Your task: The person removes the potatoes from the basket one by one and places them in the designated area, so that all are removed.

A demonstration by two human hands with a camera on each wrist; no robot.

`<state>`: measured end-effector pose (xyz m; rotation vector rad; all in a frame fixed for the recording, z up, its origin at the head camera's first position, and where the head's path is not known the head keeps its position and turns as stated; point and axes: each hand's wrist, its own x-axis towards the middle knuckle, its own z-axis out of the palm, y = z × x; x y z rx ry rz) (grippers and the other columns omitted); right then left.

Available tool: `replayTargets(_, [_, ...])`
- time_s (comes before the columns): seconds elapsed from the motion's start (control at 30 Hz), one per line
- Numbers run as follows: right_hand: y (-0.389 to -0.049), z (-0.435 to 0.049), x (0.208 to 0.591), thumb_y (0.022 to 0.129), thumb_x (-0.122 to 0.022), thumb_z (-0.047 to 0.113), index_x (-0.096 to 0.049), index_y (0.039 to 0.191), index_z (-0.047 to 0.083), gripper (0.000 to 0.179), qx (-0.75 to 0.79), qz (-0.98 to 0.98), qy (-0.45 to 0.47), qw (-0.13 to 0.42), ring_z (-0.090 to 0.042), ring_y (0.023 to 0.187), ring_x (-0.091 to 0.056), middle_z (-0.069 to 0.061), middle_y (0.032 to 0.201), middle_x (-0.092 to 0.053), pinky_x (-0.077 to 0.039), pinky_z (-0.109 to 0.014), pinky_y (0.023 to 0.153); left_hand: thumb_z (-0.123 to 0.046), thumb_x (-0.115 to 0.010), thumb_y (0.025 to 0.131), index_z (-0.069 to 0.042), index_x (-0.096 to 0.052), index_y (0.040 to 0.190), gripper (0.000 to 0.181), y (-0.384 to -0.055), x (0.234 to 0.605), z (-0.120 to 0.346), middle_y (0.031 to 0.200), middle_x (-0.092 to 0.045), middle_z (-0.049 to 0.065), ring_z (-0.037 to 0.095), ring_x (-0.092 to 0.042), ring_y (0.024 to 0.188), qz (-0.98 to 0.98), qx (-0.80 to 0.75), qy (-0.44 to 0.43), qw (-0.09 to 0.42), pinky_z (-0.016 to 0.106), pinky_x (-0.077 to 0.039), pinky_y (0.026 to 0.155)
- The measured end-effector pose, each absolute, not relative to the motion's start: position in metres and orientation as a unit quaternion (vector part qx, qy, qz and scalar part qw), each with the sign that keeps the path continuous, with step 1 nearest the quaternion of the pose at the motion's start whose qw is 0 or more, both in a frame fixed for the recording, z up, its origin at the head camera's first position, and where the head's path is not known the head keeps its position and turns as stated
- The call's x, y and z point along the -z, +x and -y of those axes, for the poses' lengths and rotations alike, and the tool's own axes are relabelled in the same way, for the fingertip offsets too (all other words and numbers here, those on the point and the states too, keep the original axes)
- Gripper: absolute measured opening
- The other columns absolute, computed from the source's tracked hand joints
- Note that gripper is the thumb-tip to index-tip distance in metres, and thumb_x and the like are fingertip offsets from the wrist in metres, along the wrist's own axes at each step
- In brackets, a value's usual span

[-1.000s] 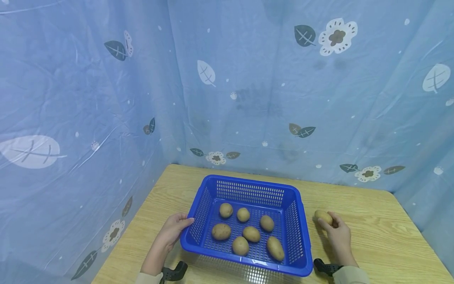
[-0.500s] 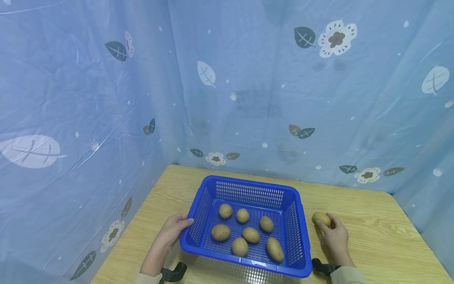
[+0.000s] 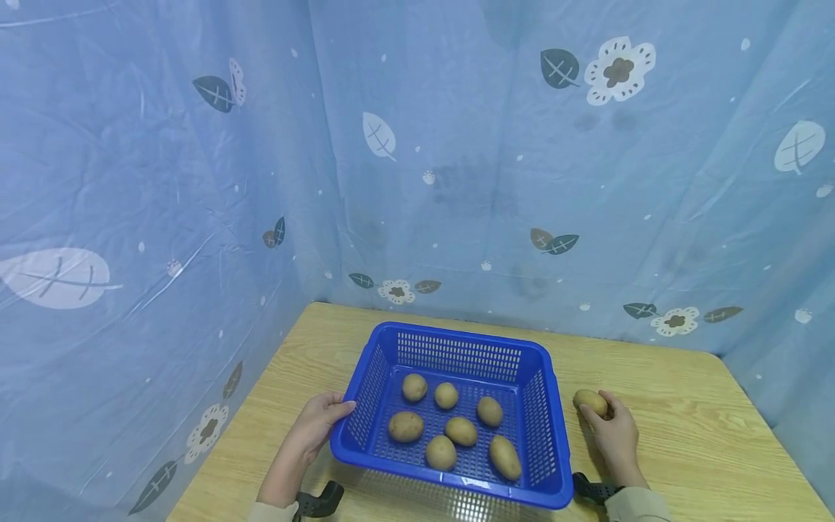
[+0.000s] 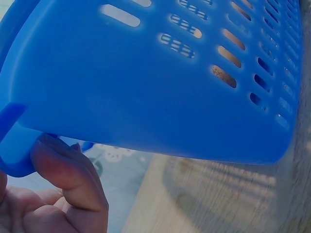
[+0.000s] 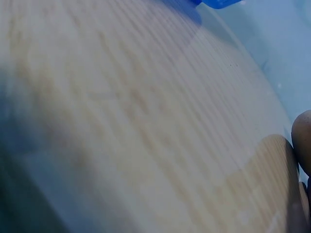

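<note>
A blue plastic basket [image 3: 564, 435] with slotted walls stands on the wooden table, several potatoes [image 3: 406, 427] spread over its floor. My left hand [image 3: 316, 424] grips the basket's left rim, thumb on top; in the left wrist view its curled fingers [image 4: 68, 170] are under the rim's edge. To the right of the basket, my right hand [image 3: 616, 438] holds a single potato [image 3: 590, 402] between thumb and fingers, low over the table. The right wrist view mostly takes in wood grain, with a corner of the basket at the top.
The wooden table [image 3: 691, 413] extends to the right of my right hand and behind the basket. A blue curtain [image 3: 457, 203] printed with leaves and flowers closes off the back and left sides. Black wrist mounts [image 3: 320, 500] sit on both forearms.
My right hand and the potato in it have shifted slightly left, nearer the basket. The left hand keeps its grip on the rim, and the potatoes inside lie as before.
</note>
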<state>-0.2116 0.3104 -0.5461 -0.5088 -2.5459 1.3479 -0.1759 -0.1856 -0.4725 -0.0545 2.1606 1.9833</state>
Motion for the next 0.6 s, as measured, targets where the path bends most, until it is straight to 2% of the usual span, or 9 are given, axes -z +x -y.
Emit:
replayTargets(0.07, [-0.2117,-0.3102,0.5462,0.093,-0.059,0.029,-0.038,0.139,-0.007,0.061,-0.45,0.868,-0.176,0.113,-0.04,0.114,-0.048,-0.03,0.129,-0.044,-0.043,-0.023,0.077,-0.016,-0.052,0.096,0.018,-0.049,0.113,0.038,-0.1763,0.4724,0.1854,0.094,-0.069,0.018,0.025,-0.069,0.085,-0.733,-0.672,-0.018,0.102,0.031,-0.059,0.075])
replayTargets(0.17, [-0.2118,-0.3104,0.5468,0.092,-0.06,0.029,-0.039,0.138,-0.007,0.062,-0.444,0.869,-0.179,0.122,-0.04,0.114,-0.048,-0.03,0.128,-0.045,-0.045,-0.028,0.08,-0.016,-0.053,0.096,0.018,-0.05,0.112,0.037,-0.1765,0.4717,0.1846,0.094,-0.069,0.019,0.025,-0.069,0.085,-0.734,-0.672,-0.018,0.101,0.031,-0.059,0.074])
replayTargets(0.27, [-0.2114,-0.3111,0.5475,0.092,-0.06,0.028,-0.039,0.138,-0.007,0.062,-0.441,0.87,-0.182,0.125,-0.04,0.115,-0.049,-0.03,0.13,-0.046,-0.045,-0.026,0.08,-0.015,-0.053,0.096,0.017,-0.05,0.111,0.036,-0.1761,0.4719,0.1842,0.094,-0.069,0.019,0.025,-0.07,0.084,-0.734,-0.671,-0.02,0.1,0.03,-0.059,0.074])
replayTargets(0.33, [-0.211,-0.3118,0.5479,0.092,-0.061,0.029,-0.038,0.138,-0.008,0.063,-0.443,0.87,-0.179,0.123,-0.041,0.116,-0.049,-0.032,0.131,-0.045,-0.044,-0.019,0.078,-0.015,-0.053,0.096,0.017,-0.05,0.112,0.036,-0.1758,0.4718,0.1843,0.095,-0.068,0.02,0.025,-0.07,0.085,-0.735,-0.671,-0.02,0.099,0.03,-0.059,0.074])
replayTargets(0.47, [-0.2093,-0.3128,0.5471,0.092,-0.061,0.029,-0.036,0.139,-0.008,0.065,-0.454,0.865,-0.179,0.114,-0.042,0.118,-0.048,-0.032,0.134,-0.043,-0.032,-0.001,0.067,-0.015,-0.052,0.096,0.017,-0.05,0.112,0.037,-0.1755,0.4717,0.1846,0.095,-0.068,0.019,0.026,-0.069,0.086,-0.734,-0.671,-0.02,0.098,0.031,-0.059,0.074])
replayTargets(0.5, [-0.2088,-0.313,0.5468,0.092,-0.061,0.029,-0.035,0.14,-0.008,0.066,-0.457,0.864,-0.179,0.111,-0.043,0.119,-0.047,-0.032,0.135,-0.042,-0.034,0.0,0.067,-0.015,-0.052,0.096,0.017,-0.049,0.112,0.037,-0.1754,0.4715,0.1846,0.095,-0.068,0.019,0.026,-0.069,0.086,-0.734,-0.672,-0.02,0.098,0.031,-0.059,0.075])
replayTargets(0.57, [-0.2077,-0.3129,0.5461,0.092,-0.061,0.028,-0.033,0.141,-0.008,0.067,-0.463,0.862,-0.18,0.104,-0.044,0.122,-0.046,-0.033,0.137,-0.04,-0.045,-0.008,0.076,-0.015,-0.052,0.096,0.018,-0.05,0.112,0.037,-0.175,0.4709,0.1845,0.095,-0.068,0.019,0.026,-0.069,0.086,-0.733,-0.672,-0.02,0.098,0.031,-0.059,0.075])
replayTargets(0.6, [-0.2075,-0.3128,0.5458,0.092,-0.06,0.029,-0.033,0.141,-0.008,0.068,-0.466,0.86,-0.18,0.102,-0.044,0.123,-0.045,-0.033,0.138,-0.039,-0.049,-0.017,0.084,-0.015,-0.052,0.096,0.018,-0.05,0.112,0.036,-0.175,0.471,0.1844,0.095,-0.069,0.019,0.026,-0.07,0.086,-0.733,-0.672,-0.021,0.099,0.031,-0.059,0.075])
